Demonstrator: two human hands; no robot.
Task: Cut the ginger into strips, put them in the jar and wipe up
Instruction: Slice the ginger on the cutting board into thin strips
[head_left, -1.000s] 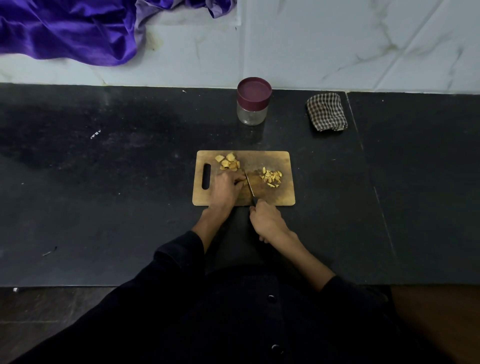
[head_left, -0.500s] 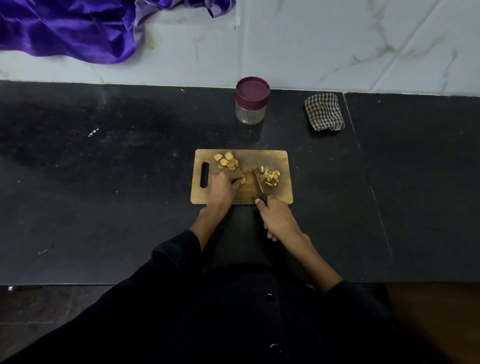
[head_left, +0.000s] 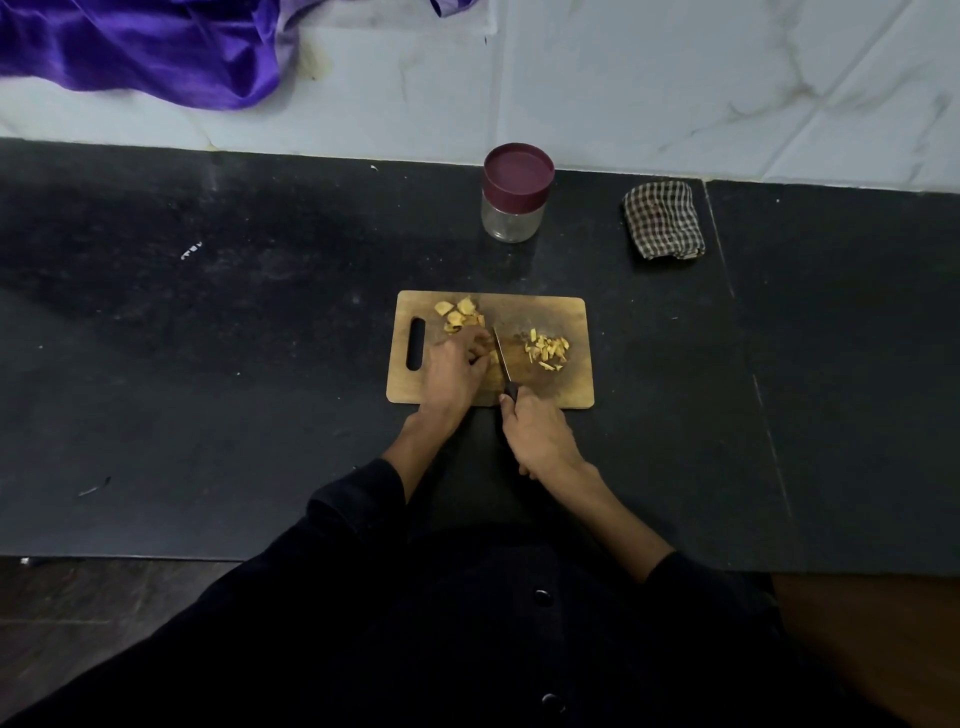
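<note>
Two heaps of ginger lie on the wooden cutting board (head_left: 566, 387): uncut slices (head_left: 460, 315) toward its eleven o'clock corner, finished strips (head_left: 546, 349) at about two o'clock from the board's centre; between them the left hand (head_left: 451, 375) curls its fingers down on a small piece of ginger (head_left: 493, 357), pinning it to the wood, though how much of the piece remains is hidden under the fingertips; the right hand (head_left: 537, 436) is wrapped round the handle of the knife (head_left: 502, 358), whose blade runs from six o'clock up toward twelve o'clock, leaning slightly to eleven, its flat just beside the left fingertips; so the piece being cut sits straight ahead of the left hand and at about eleven o'clock from the right, and the left hand is plainly the nearer; the next slice, I judge, turns on the blade staying parallel to those knuckles and just to their three o'clock side, with fresh strips ending up on the right heap; the jar (head_left: 514, 193), lid on, stands on the black counter (head_left: 208, 364) at twelve o'clock beyond the board, well apart from it; the checked cloth (head_left: 664, 220) lies at one o'clock, untouched; cutting looks partly done, filling and wiping not yet begun.
</note>
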